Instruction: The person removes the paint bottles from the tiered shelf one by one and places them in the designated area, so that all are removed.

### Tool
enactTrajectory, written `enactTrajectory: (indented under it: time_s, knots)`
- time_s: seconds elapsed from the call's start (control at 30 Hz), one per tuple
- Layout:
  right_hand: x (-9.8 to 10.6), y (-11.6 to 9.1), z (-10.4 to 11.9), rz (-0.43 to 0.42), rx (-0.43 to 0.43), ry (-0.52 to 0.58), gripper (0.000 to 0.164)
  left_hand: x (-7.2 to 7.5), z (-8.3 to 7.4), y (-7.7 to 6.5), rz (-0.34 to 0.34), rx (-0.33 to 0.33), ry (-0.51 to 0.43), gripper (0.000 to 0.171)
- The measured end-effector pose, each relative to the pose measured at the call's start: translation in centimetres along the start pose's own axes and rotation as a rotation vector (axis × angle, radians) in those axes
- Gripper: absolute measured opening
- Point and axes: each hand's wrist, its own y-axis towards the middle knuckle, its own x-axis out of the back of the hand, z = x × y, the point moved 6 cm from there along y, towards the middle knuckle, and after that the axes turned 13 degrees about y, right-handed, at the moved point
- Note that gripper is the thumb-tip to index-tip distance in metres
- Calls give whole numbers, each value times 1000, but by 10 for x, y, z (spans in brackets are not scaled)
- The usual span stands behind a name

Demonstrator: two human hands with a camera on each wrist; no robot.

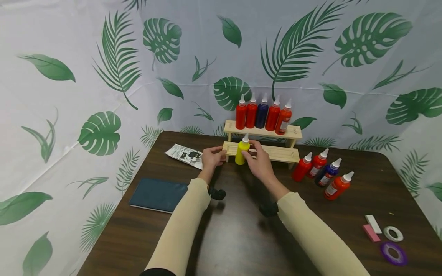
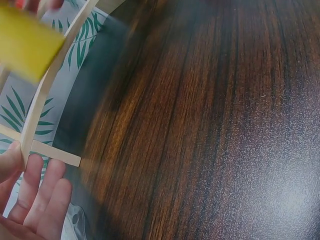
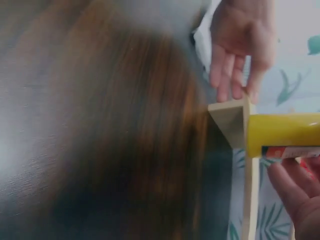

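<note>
A yellow squeeze bottle with a white nozzle is upright in my right hand, at the left part of the wooden two-tier rack's lower shelf. In the right wrist view, the base of the bottle meets the shelf board or nearly so; I cannot tell whether it rests there. Beneath the label are the right fingers. My left hand pinches the lower shelf's left end, thumb above and fingers below, as the left wrist view shows.
Several red bottles and a dark blue bottle line the upper shelf. More bottles stand on the table right of the rack. A printed packet and dark notebook lie left; tape rolls and small blocks lie right.
</note>
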Motion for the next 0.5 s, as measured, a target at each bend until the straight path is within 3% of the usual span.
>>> enactTrajectory:
  time_s: [0.23,0.5]
  knots:
    - [51,-39,-5,-73,-9,-20,47,1,-1,-1,-3,0,-4,25]
    - [113,-94,-19,-266,-25,-173,49,-1,-1,0,-13,5,4,25]
